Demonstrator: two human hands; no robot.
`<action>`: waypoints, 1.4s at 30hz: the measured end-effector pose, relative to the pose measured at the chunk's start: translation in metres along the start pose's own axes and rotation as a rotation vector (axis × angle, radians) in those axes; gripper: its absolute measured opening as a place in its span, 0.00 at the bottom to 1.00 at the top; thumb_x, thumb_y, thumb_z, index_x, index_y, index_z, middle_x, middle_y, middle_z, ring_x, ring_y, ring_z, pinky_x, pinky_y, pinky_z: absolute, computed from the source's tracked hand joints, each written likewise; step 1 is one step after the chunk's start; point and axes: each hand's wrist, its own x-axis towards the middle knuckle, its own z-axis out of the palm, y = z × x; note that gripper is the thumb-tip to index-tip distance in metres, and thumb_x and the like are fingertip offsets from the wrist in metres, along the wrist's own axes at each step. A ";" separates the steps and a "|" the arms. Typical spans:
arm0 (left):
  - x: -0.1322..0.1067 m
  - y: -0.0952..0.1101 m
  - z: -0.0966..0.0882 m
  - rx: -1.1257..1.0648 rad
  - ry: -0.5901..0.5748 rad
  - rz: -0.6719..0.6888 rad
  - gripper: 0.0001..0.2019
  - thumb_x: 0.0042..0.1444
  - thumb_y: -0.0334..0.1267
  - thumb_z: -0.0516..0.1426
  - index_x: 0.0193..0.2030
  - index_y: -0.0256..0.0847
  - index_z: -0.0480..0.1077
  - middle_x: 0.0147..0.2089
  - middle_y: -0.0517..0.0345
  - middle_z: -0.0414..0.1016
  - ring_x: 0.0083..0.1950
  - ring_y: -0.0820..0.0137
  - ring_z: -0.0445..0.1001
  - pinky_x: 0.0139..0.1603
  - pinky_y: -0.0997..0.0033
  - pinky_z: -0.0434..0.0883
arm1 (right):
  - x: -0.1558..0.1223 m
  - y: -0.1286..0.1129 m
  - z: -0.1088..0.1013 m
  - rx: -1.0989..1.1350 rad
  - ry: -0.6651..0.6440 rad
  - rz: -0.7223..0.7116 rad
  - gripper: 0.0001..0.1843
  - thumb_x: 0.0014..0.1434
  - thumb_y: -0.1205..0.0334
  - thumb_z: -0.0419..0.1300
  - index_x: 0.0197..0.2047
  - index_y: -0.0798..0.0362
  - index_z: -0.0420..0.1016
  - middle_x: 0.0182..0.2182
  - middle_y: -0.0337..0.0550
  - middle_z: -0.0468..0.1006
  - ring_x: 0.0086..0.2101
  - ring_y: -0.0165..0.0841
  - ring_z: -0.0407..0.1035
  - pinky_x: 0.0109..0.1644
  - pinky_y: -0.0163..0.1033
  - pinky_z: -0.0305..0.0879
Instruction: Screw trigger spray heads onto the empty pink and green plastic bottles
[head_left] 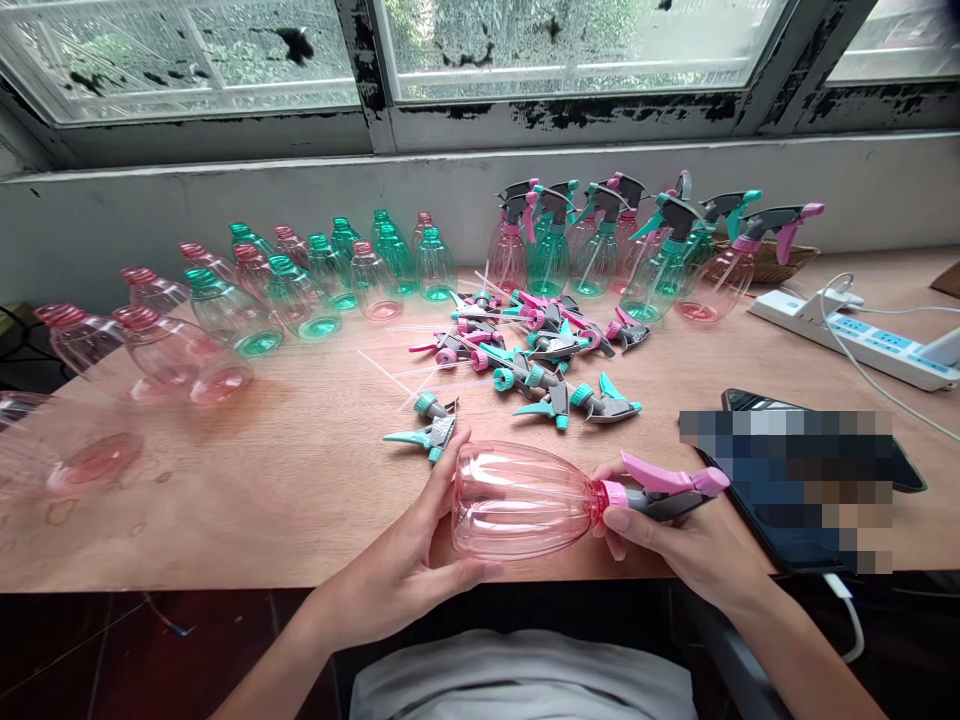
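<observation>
Grip: left hand [420,560] cupped round the base of a pink bottle [525,500], held sideways over the near edge of the table [300,480]; right hand [675,540] closed on the spray head [667,485] at its neck. How tight the head sits cannot be told.
Done, apparently: fitted bottles [600,250], standing back right by the wall.
Left: bare bottles [300,290], pink and green, back left; loose spray heads [540,350], heaped mid-table.
Also: power strip [862,340], far right.
</observation>
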 end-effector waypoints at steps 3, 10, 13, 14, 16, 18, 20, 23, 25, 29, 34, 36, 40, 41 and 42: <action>0.000 -0.003 0.000 -0.010 0.002 0.025 0.53 0.65 0.35 0.63 0.77 0.66 0.24 0.83 0.59 0.38 0.81 0.51 0.46 0.79 0.49 0.51 | 0.000 0.000 0.001 0.006 0.007 -0.009 0.19 0.60 0.45 0.70 0.29 0.52 0.79 0.21 0.39 0.77 0.26 0.36 0.70 0.35 0.42 0.67; 0.000 -0.007 0.001 -0.003 0.022 0.043 0.51 0.66 0.34 0.62 0.77 0.67 0.27 0.83 0.59 0.36 0.82 0.51 0.38 0.79 0.52 0.51 | 0.000 0.001 0.001 -0.005 0.017 -0.008 0.18 0.60 0.44 0.70 0.35 0.51 0.82 0.21 0.38 0.77 0.26 0.37 0.70 0.34 0.42 0.68; 0.000 -0.007 0.001 0.029 0.022 0.049 0.49 0.67 0.33 0.61 0.78 0.67 0.29 0.83 0.60 0.33 0.82 0.53 0.34 0.80 0.53 0.47 | 0.000 0.001 0.000 -0.012 0.012 -0.006 0.16 0.61 0.46 0.70 0.34 0.51 0.81 0.21 0.38 0.78 0.26 0.36 0.70 0.34 0.41 0.68; 0.000 -0.006 0.001 0.034 0.021 0.050 0.49 0.67 0.33 0.61 0.78 0.67 0.28 0.83 0.61 0.33 0.82 0.53 0.34 0.80 0.53 0.46 | 0.000 0.001 -0.001 -0.015 0.006 -0.008 0.16 0.61 0.46 0.70 0.33 0.51 0.81 0.21 0.38 0.78 0.26 0.36 0.70 0.34 0.41 0.68; 0.001 -0.002 0.002 0.031 0.019 0.043 0.52 0.65 0.35 0.63 0.77 0.66 0.26 0.83 0.60 0.34 0.82 0.53 0.37 0.80 0.53 0.47 | 0.000 0.002 -0.001 -0.019 -0.001 -0.013 0.17 0.61 0.46 0.70 0.31 0.51 0.81 0.21 0.38 0.78 0.26 0.36 0.70 0.34 0.41 0.67; 0.001 0.002 0.003 0.012 0.018 0.035 0.57 0.62 0.37 0.66 0.77 0.66 0.24 0.83 0.58 0.39 0.81 0.52 0.43 0.79 0.54 0.51 | -0.001 0.003 0.000 -0.009 0.013 -0.013 0.17 0.60 0.45 0.71 0.37 0.51 0.82 0.21 0.38 0.78 0.26 0.36 0.70 0.34 0.41 0.67; 0.002 0.005 0.003 -0.016 0.017 0.033 0.59 0.60 0.38 0.68 0.77 0.66 0.23 0.82 0.57 0.41 0.81 0.51 0.47 0.78 0.54 0.54 | -0.001 0.004 0.000 0.009 0.037 -0.008 0.19 0.59 0.45 0.72 0.46 0.50 0.82 0.20 0.36 0.78 0.25 0.37 0.70 0.34 0.41 0.68; 0.001 0.004 0.003 -0.026 0.015 0.005 0.57 0.61 0.41 0.67 0.77 0.64 0.24 0.83 0.56 0.39 0.81 0.50 0.44 0.79 0.52 0.51 | -0.002 0.004 0.001 0.007 0.051 0.002 0.22 0.58 0.44 0.72 0.48 0.50 0.82 0.20 0.36 0.78 0.25 0.37 0.71 0.33 0.41 0.68; 0.000 0.001 0.002 -0.002 0.024 -0.023 0.54 0.62 0.43 0.65 0.78 0.61 0.27 0.83 0.58 0.35 0.82 0.50 0.37 0.80 0.49 0.45 | -0.001 0.004 0.001 -0.014 0.046 0.005 0.21 0.58 0.43 0.71 0.44 0.51 0.83 0.20 0.38 0.78 0.25 0.37 0.71 0.32 0.42 0.68; -0.001 -0.004 0.000 0.016 0.021 -0.029 0.52 0.64 0.44 0.64 0.79 0.59 0.28 0.83 0.58 0.33 0.82 0.50 0.34 0.81 0.49 0.42 | -0.001 0.002 0.000 -0.043 0.023 -0.007 0.20 0.59 0.42 0.70 0.32 0.52 0.83 0.20 0.40 0.78 0.25 0.37 0.71 0.32 0.41 0.69; 0.000 -0.001 0.000 0.038 -0.001 0.024 0.52 0.65 0.39 0.63 0.77 0.64 0.24 0.83 0.60 0.34 0.82 0.53 0.40 0.80 0.50 0.44 | -0.001 0.002 0.000 0.024 0.028 -0.004 0.17 0.59 0.46 0.71 0.40 0.51 0.82 0.21 0.38 0.78 0.25 0.36 0.71 0.33 0.40 0.69; 0.001 -0.001 0.001 0.033 -0.004 0.044 0.50 0.66 0.38 0.61 0.77 0.67 0.25 0.83 0.61 0.34 0.82 0.54 0.40 0.80 0.52 0.46 | -0.001 0.003 -0.001 0.012 0.017 -0.006 0.15 0.60 0.47 0.71 0.37 0.51 0.82 0.21 0.38 0.78 0.26 0.36 0.71 0.33 0.40 0.68; 0.002 -0.002 0.001 0.002 -0.001 0.064 0.49 0.67 0.35 0.61 0.77 0.68 0.27 0.83 0.61 0.37 0.81 0.55 0.44 0.80 0.53 0.48 | 0.000 0.004 -0.003 -0.059 -0.021 0.014 0.19 0.61 0.45 0.69 0.29 0.52 0.80 0.22 0.40 0.79 0.27 0.37 0.71 0.33 0.41 0.66; 0.002 -0.002 0.002 -0.004 -0.001 0.059 0.51 0.66 0.35 0.62 0.77 0.69 0.27 0.82 0.60 0.39 0.81 0.54 0.46 0.79 0.53 0.49 | 0.000 0.004 -0.003 -0.057 -0.023 0.023 0.19 0.61 0.45 0.70 0.30 0.52 0.80 0.22 0.40 0.79 0.27 0.37 0.71 0.33 0.41 0.66; 0.003 -0.002 0.002 -0.011 -0.001 0.052 0.54 0.63 0.35 0.65 0.77 0.68 0.26 0.82 0.59 0.40 0.80 0.53 0.47 0.79 0.52 0.49 | 0.000 0.004 -0.002 -0.051 -0.024 0.029 0.18 0.61 0.45 0.70 0.31 0.52 0.80 0.22 0.39 0.79 0.27 0.37 0.71 0.34 0.41 0.65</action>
